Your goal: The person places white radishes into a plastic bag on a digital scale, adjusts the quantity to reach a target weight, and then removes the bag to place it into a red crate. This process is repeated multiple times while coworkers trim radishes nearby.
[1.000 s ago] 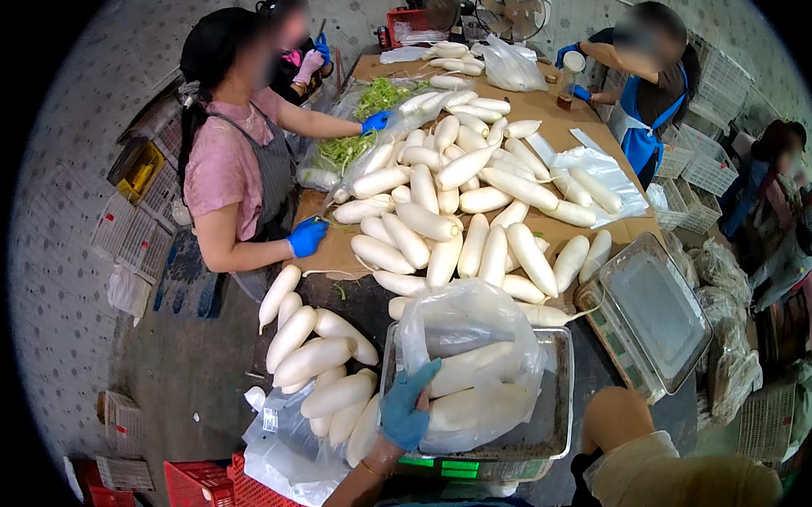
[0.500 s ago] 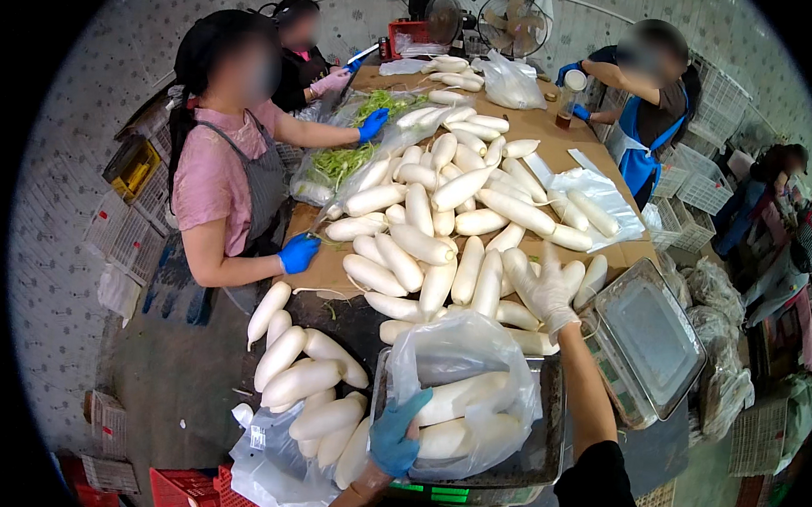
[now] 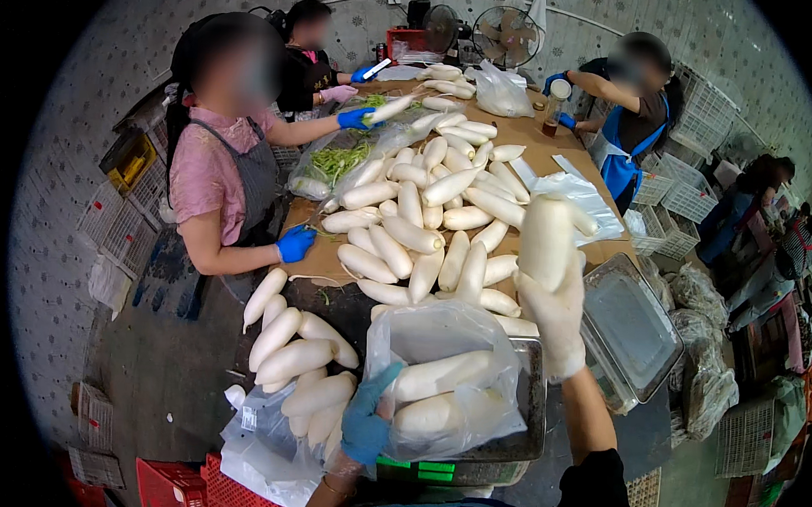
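My left hand (image 3: pixel 370 410), in a teal glove, is closed on the near left side of a clear plastic bag (image 3: pixel 434 327) holding white radishes (image 3: pixel 441 373) over a metal tray (image 3: pixel 530 413). My right hand (image 3: pixel 550 319), in a whitish glove, grips one white radish (image 3: pixel 545 232) upright above the tray's back right. A big pile of radishes (image 3: pixel 408 204) covers the cardboard-topped table (image 3: pixel 565 147). A smaller heap (image 3: pixel 293 357) lies left of the bag on plastic sheets (image 3: pixel 270 451).
Co-workers stand at left (image 3: pixel 228 173), back left (image 3: pixel 300 77) and right (image 3: pixel 629 127), with others (image 3: pixel 761 215) farther right. A second tray (image 3: pixel 629 327) sits at right. Greens (image 3: pixel 333 164), fans (image 3: pixel 506 36), red crates (image 3: pixel 165 488) and white crates (image 3: pixel 126 228) are around.
My right hand came into the pile and has now lifted a radish out. The left co-worker's upper hand now holds a radish over the greens.
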### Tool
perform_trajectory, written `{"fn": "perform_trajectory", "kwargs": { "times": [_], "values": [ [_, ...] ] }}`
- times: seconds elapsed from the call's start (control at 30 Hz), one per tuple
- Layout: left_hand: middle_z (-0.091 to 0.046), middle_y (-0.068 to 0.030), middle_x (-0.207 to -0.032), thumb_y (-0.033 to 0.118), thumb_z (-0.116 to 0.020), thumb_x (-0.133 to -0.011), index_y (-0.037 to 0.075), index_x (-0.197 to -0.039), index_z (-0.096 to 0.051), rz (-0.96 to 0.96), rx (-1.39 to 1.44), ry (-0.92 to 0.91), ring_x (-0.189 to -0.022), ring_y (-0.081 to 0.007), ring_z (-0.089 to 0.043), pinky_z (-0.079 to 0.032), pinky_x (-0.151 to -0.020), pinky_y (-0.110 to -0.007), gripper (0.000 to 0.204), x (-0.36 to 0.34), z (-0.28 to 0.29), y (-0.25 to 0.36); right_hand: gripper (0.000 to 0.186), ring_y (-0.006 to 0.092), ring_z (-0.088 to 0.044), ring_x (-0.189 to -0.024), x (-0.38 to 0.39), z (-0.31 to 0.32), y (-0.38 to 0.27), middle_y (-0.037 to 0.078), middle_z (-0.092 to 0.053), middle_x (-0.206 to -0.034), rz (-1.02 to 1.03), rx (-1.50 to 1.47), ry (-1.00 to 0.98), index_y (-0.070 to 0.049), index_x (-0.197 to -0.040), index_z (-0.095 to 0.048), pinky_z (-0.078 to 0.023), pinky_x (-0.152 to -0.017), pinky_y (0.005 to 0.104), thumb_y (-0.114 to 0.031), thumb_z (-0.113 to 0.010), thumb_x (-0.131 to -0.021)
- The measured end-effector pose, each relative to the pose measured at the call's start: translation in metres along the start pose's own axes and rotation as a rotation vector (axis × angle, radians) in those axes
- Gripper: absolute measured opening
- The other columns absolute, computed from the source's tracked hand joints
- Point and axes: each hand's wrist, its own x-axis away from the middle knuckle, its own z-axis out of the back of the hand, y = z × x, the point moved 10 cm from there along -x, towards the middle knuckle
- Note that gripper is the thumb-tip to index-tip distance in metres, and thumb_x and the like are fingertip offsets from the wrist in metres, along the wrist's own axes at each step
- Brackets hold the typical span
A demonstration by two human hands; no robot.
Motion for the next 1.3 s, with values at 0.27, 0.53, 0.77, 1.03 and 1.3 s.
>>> {"fn": "perform_trajectory", "kwargs": {
  "times": [0.27,0.53,0.77,1.03,1.3],
  "values": [
    [-0.057,-0.0112,-0.130,-0.005,-0.047,-0.084,0.005,-0.133,-0.055,0.071,0.114,0.046,-0.118,-0.0208,-0.054,-0.038,-0.103,-0.030,0.051,0.015,0.022,0.007,0.063,0.0283,-0.061,-0.106,0.134,-0.092,-0.071,0.017,-0.061,-0.119,0.331,0.302,-0.815,-0.006,-0.134,-0.051,-0.048,-0.092,0.0377,-0.020,-0.076,-0.078],
    [-0.051,-0.0126,-0.138,-0.010,-0.047,-0.085,0.004,-0.139,-0.048,0.097,0.103,0.046,-0.126,-0.0222,-0.048,-0.033,-0.108,-0.030,0.056,0.027,0.039,0.027,0.082,0.0301,-0.059,-0.111,0.147,-0.102,-0.001,0.014,-0.060,-0.123,0.605,0.896,-0.684,-0.014,-0.144,-0.042,-0.042,-0.094,0.0421,-0.027,-0.074,-0.070],
    [-0.050,-0.0112,-0.139,-0.009,-0.051,-0.083,0.003,-0.142,-0.044,0.004,0.000,0.034,-0.129,-0.0213,-0.045,-0.030,-0.111,-0.031,0.061,0.039,0.053,0.042,0.082,0.0336,-0.049,-0.124,0.163,-0.076,0.001,0.021,-0.048,-0.135,0.570,0.974,-0.672,-0.010,-0.145,-0.038,-0.038,-0.103,0.0463,-0.024,-0.074,-0.073],
    [-0.048,-0.0098,-0.142,0.003,-0.052,-0.089,0.005,-0.145,-0.040,-0.062,0.071,0.220,-0.112,-0.0175,-0.053,-0.044,-0.096,-0.032,0.057,0.062,0.079,0.054,0.057,0.0295,-0.061,-0.111,0.171,0.003,-0.057,0.014,-0.057,-0.132,0.326,0.562,-0.375,-0.015,-0.131,-0.059,-0.049,-0.095,0.0341,-0.003,-0.071,-0.076],
    [-0.038,-0.0108,-0.150,0.002,-0.047,-0.089,0.005,-0.145,-0.038,0.011,0.119,0.316,-0.117,-0.0220,-0.049,-0.040,-0.101,-0.035,0.056,0.098,0.107,0.012,0.029,0.0214,-0.058,-0.112,0.186,0.072,-0.029,0.014,-0.064,-0.121,0.146,0.326,-0.103,0.000,-0.119,-0.065,-0.041,-0.101,0.0329,-0.001,-0.058,-0.091]
  ]
}}
